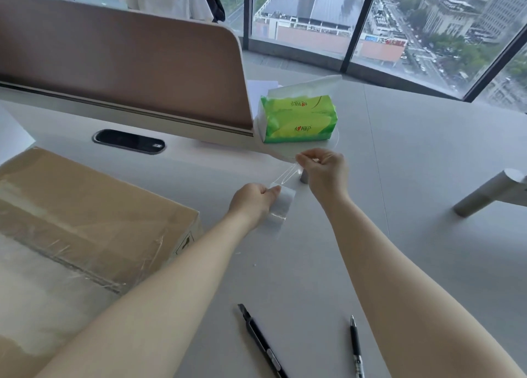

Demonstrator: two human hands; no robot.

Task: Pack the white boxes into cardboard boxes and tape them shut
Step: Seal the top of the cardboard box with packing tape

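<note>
A person's two bare forearms reach forward over a pale grey desk (pixel 313 263). The left hand (pixel 252 200) is curled, its thumb and fingers pinching one end of a strip of clear tape (pixel 281 206); most of the strip hangs down just right of those fingers, glinting. The right hand (pixel 325 169) is also curled, its fingertips (pixel 299 158) pinching the other end, which is twisted into thin strands. This end sits up and to the right of the left fingers, so the tape runs on a short diagonal between the two hands, which are close together. The cardboard box (pixel 85 220) lies well to the left of both hands, nearer the left one, its flaps closed and clear tape already shining along its top seam; its long axis runs away from the viewer toward the right. No white boxes are visible. The tape would probably have to be untangled, then carried left to the box. A utility knife (pixel 259 340) and a pen (pixel 355 346) lie nearer the viewer than the fingers; a green tissue pack (pixel 299 119) stands beyond them.
</note>
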